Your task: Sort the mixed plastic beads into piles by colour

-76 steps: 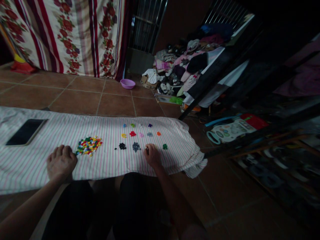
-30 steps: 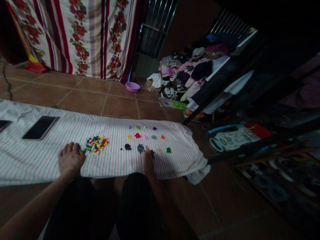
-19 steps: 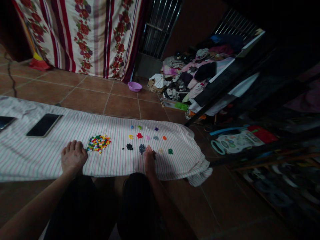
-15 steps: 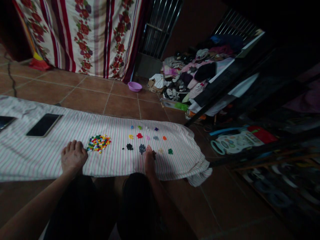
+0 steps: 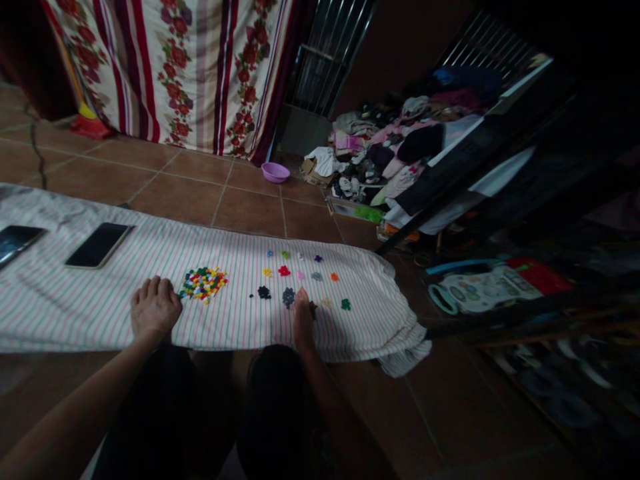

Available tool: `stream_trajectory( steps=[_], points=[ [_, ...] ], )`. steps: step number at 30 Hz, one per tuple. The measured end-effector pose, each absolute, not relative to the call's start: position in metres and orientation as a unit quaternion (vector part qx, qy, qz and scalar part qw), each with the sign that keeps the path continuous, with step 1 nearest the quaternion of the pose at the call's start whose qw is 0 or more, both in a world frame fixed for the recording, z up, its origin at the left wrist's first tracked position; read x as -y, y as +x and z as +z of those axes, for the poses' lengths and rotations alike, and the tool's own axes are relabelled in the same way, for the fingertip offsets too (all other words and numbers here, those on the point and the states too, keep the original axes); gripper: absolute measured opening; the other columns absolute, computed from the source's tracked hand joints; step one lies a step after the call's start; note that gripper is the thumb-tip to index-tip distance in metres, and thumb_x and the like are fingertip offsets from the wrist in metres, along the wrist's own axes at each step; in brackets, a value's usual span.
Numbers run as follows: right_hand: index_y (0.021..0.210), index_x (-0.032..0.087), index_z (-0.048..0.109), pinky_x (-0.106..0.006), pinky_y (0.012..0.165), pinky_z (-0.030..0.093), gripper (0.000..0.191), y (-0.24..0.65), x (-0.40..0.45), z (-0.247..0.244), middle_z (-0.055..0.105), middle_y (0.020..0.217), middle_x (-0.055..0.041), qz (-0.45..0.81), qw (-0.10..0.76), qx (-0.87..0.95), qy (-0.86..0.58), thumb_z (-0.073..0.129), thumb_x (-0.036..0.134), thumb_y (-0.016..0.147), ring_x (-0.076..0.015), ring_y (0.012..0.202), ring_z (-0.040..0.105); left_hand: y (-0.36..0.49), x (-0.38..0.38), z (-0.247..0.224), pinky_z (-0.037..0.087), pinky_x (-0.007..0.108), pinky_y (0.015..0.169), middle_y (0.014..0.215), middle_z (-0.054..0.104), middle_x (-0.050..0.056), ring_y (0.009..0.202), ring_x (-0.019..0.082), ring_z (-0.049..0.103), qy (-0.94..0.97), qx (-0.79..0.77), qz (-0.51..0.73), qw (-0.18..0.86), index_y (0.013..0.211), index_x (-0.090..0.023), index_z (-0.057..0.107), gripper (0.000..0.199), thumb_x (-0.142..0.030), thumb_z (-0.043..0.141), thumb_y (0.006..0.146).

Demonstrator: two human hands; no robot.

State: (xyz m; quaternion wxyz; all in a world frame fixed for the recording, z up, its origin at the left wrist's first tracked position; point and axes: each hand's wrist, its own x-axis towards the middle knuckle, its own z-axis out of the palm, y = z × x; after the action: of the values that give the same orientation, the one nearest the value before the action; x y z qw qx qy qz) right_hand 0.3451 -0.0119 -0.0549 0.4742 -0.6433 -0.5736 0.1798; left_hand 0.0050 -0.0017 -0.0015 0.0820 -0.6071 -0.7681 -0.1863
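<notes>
My left hand lies palm down on the striped cloth, its fingers spread a little, just left of a mixed pile of small colourful pieces. My right hand rests on its edge beside the dark grey cluster and partly covers a brown cluster; whether its fingers hold anything is hidden. Small single-colour clusters form rows around it, among them black, red, yellow, orange and green.
Two phones, one black and one at the left edge, lie on the cloth. Beyond are a purple basin, a floral curtain and heaped clothes. A dark metal bar slants at the right.
The whole view has shifted slightly, moving the scene rightward in the picture. Both hands stay in nearly the same places on the cloth.
</notes>
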Motion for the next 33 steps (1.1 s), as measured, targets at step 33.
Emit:
stream_trajectory(
  steps=[33],
  points=[
    [0.121, 0.02, 0.058, -0.038, 0.107, 0.038, 0.039, 0.249, 0.02, 0.0, 0.057, 0.129, -0.0082, 0.291, 0.362, 0.659, -0.591, 0.034, 0.036, 0.094, -0.0195, 0.123, 0.05, 0.001, -0.002, -0.01, 0.025, 0.045, 0.105, 0.13, 0.052, 0.017, 0.127, 0.029, 0.039, -0.6, 0.771, -0.205, 0.058, 0.114, -0.012, 0.055, 0.04, -0.028, 0.03, 0.087]
  ],
)
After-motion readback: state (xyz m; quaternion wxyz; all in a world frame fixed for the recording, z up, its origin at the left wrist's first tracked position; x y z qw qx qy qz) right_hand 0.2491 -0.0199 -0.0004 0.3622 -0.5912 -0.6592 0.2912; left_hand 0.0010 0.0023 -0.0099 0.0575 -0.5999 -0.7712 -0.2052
